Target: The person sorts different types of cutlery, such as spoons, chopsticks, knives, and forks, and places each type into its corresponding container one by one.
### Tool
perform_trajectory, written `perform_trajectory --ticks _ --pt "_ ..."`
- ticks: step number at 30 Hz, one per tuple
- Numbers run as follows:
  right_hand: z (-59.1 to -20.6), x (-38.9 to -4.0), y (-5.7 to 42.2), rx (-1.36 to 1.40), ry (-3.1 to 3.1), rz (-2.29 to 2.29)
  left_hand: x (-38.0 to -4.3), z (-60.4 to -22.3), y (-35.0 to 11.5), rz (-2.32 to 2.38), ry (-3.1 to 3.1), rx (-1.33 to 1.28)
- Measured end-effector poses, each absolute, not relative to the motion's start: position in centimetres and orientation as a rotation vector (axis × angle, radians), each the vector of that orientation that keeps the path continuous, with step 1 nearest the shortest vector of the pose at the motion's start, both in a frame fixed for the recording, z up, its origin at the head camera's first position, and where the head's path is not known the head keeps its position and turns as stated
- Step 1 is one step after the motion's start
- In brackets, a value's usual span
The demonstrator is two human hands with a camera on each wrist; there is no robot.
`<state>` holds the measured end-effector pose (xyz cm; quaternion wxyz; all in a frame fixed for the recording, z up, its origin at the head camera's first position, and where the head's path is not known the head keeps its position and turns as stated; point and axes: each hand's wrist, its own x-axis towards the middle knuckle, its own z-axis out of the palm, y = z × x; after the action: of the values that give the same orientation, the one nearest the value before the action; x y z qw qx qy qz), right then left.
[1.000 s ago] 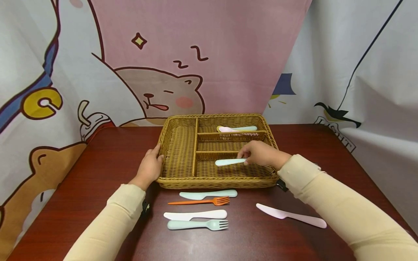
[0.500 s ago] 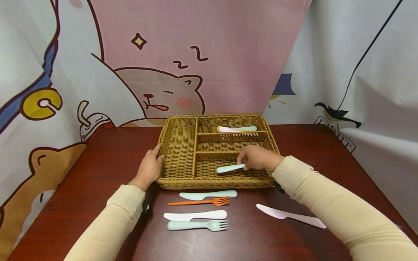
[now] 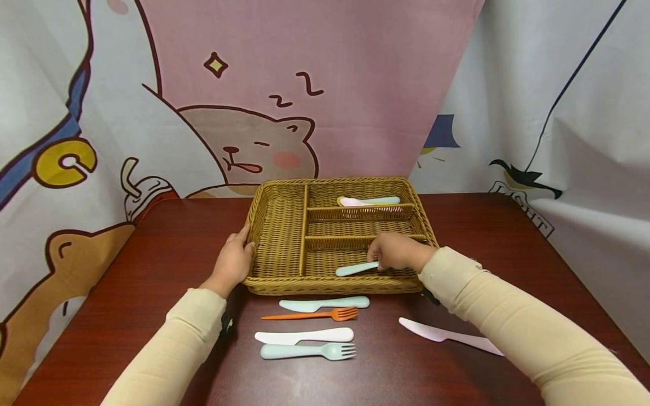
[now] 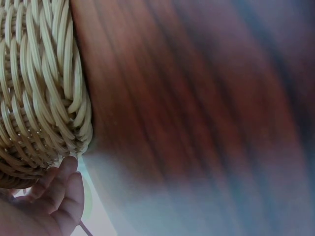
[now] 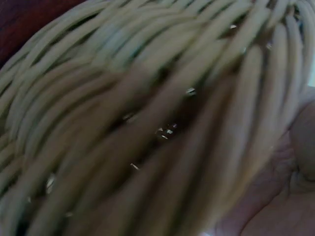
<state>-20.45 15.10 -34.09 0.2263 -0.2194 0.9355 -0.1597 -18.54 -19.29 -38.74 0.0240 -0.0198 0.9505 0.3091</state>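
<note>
In the head view, my right hand [image 3: 398, 251] pinches a pale mint piece of cutlery [image 3: 355, 269] low inside the front right compartment of the wicker basket [image 3: 335, 285]. Its rounded handle end points left; the other end is hidden by the hand, so its kind does not show. My left hand [image 3: 232, 264] rests against the basket's left wall, fingers fairly straight along the outside. The left wrist view shows those fingers [image 4: 74, 196] at a lower corner of the wicker. In the right wrist view the basket wall fills most of the picture, with part of the palm [image 5: 275, 206] beside it.
Pink and mint cutlery [image 3: 373, 201] lies in the back right compartment. In front of the basket lie a mint knife [image 3: 322, 304], an orange fork [image 3: 310, 314], a white knife [image 3: 304, 336] and a mint fork [image 3: 307, 351]. A pink knife [image 3: 449, 335] lies near the right forearm.
My right hand has come down and slightly nearer with the mint piece, which has sunk lower into the front right compartment and tilted a little. The left hand has stayed at the basket's left wall.
</note>
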Motion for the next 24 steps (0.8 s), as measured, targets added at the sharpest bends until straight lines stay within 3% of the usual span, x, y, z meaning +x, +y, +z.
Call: perform_trajectory --ticks 14,24 --pt "-34.34 -20.57 15.02 -0.648 2.6 -0.468 -18.61 -38.9 -19.35 0.955 2.953 -0.062" --pt "-33.79 -19.8 15.37 -0.63 2.574 -0.736 -18.54 -38.69 -19.39 0.976 2.923 -0.059"
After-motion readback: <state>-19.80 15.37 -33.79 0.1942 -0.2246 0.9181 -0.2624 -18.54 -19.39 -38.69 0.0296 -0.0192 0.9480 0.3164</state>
